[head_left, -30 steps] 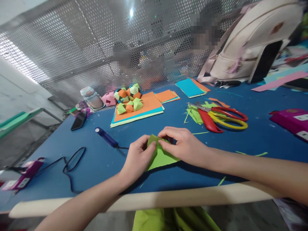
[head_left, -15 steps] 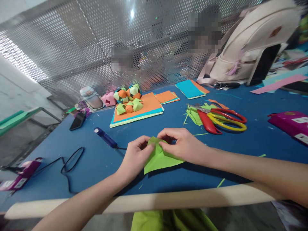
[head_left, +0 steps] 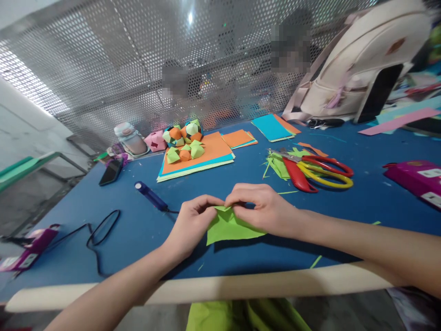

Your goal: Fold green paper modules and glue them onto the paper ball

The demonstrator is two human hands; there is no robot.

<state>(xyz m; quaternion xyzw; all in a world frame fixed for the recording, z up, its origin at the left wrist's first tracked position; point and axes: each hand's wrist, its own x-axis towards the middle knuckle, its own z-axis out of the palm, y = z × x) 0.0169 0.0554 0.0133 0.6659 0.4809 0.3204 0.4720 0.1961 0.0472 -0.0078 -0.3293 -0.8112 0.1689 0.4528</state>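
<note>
A sheet of lime-green paper (head_left: 230,227) is held just above the blue table, its lower edge hanging toward me. My left hand (head_left: 195,220) pinches the paper's upper left part between thumb and fingers. At the upper right part, my right hand (head_left: 258,207) pinches it too, the fingertips of both hands close together at the top edge. A small flap of the paper is bent over there. The thumbs and knuckles hide part of the fold.
Red and yellow scissors (head_left: 327,172) lie on green scraps to the right. Folded paper pieces (head_left: 185,154) rest on an orange sheet stack (head_left: 213,147). A blue corded stick-shaped tool (head_left: 151,196) lies left. A backpack (head_left: 358,59) and phone (head_left: 382,92) stand at the back right.
The paper's top edge has been folded down toward me, and my fingertips have come closer together. Other things on the table stay where they were.
</note>
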